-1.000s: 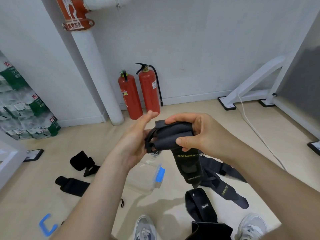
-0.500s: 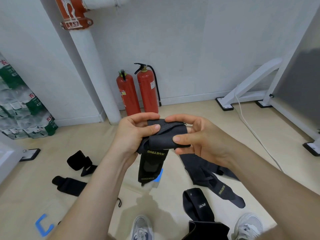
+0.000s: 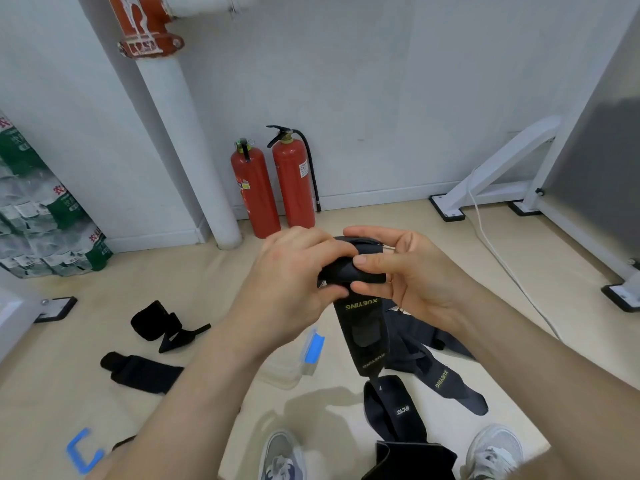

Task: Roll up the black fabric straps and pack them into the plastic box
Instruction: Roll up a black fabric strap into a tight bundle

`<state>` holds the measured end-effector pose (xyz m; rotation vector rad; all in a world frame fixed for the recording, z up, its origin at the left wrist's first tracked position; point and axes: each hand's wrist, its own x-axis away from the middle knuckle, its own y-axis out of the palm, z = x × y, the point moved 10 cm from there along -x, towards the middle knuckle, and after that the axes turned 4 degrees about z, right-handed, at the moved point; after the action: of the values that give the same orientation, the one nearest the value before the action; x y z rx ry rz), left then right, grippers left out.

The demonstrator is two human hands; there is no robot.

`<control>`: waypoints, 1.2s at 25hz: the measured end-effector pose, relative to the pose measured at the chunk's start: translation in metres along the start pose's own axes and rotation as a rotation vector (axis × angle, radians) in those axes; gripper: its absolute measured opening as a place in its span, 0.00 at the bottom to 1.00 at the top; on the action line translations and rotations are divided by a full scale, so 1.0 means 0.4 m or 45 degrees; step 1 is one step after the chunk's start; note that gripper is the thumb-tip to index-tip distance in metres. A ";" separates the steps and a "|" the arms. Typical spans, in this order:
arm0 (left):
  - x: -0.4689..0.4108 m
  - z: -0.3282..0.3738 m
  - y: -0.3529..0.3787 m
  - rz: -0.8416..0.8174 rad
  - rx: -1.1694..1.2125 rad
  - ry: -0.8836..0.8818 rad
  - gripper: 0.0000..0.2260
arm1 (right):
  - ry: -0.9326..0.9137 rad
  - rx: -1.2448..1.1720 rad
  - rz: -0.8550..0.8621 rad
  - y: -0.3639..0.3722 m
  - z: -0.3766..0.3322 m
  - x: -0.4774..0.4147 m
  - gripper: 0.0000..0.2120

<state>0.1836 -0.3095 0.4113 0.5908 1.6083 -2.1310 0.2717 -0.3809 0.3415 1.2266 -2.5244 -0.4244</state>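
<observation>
Bottles wrapped in plastic packs (image 3: pixel 41 216) stand stacked at the far left wall, beside a white pipe (image 3: pixel 187 140) and two red extinguishers (image 3: pixel 273 188). On the floor at left lie two rolled black straps (image 3: pixel 159 323), one behind the other, apart, and a blue clip (image 3: pixel 83 452) lies near the bottom edge. At centre, the left hand (image 3: pixel 291 282) and right hand (image 3: pixel 412 271) meet chest-high over the floor, both closed around the rolled end of one strap (image 3: pixel 360 306); the left fingers curl over its top and thumb pinches beneath, while the right thumb presses on the roll's front and the fingers wrap behind. The unrolled tail, lettered XUEYING, hangs straight down. Below the hands a clear plastic box (image 3: pixel 291 365) with a blue latch sits on the floor, largely hidden by the left forearm; whether anything lies in it cannot be told. To its right sprawl loose straps (image 3: pixel 446 375), at least three, overlapping, their exact count unclear. Two grey shoes (image 3: pixel 495 448) show at the bottom edge. A white cable (image 3: pixel 498 258) trails along the floor at right.
</observation>
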 end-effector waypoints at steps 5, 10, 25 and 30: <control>-0.006 0.011 -0.013 0.155 -0.091 0.075 0.13 | 0.045 -0.085 0.149 -0.020 0.015 -0.002 0.09; 0.000 0.017 0.008 0.053 -0.011 0.010 0.15 | 0.018 -0.023 0.319 -0.048 0.028 -0.009 0.07; 0.029 -0.128 0.031 0.056 0.719 -0.788 0.08 | -0.095 0.218 0.145 0.015 0.003 0.011 0.12; 0.022 -0.128 -0.006 0.179 0.323 -0.645 0.04 | -0.053 0.313 0.243 0.014 0.039 0.004 0.11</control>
<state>0.1796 -0.2603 0.3957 0.1990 1.0060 -2.1660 0.2608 -0.3768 0.3296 1.0501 -2.7614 -0.0972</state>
